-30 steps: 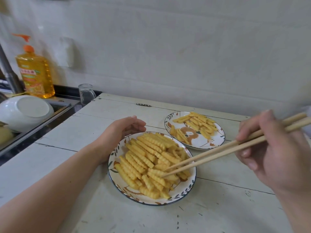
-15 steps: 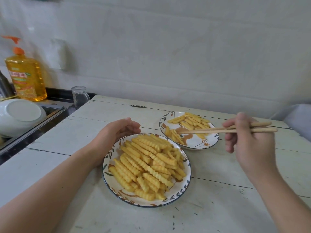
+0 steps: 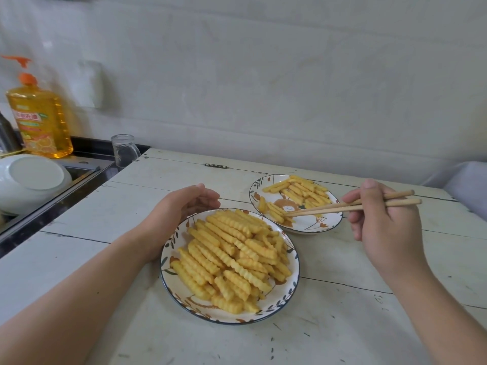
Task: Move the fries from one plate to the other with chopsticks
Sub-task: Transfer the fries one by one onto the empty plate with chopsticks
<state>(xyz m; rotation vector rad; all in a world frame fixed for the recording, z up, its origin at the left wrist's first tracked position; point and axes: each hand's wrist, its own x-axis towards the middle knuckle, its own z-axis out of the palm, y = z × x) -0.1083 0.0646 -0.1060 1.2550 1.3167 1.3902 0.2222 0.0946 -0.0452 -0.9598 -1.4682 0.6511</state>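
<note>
near plate (image 3: 289,293): white, dark blue rim line, border of dark green and rust-orange leaves
far plate (image 3: 311,224): white, dark rim line, brown cartoon animal in the middle, small leaf sprigs at upper left edge
fries (image 3: 232,256): golden yellow, crinkle-cut ridges, on both plates
chopsticks (image 3: 350,206): pale tan wood, plain
table (image 3: 342,325): off-white painted boards, dark seams, small dark scuffs at lower right
bottle (image 3: 39,122): clear amber-yellow, orange pump, label with red band and orange fruit print, at left of frame
bowl (image 3: 29,180): plain white, at left edge
glass (image 3: 123,151): clear
counter (image 3: 87,151): black, at left
wall (image 3: 263,75): dull grey-white
</note>
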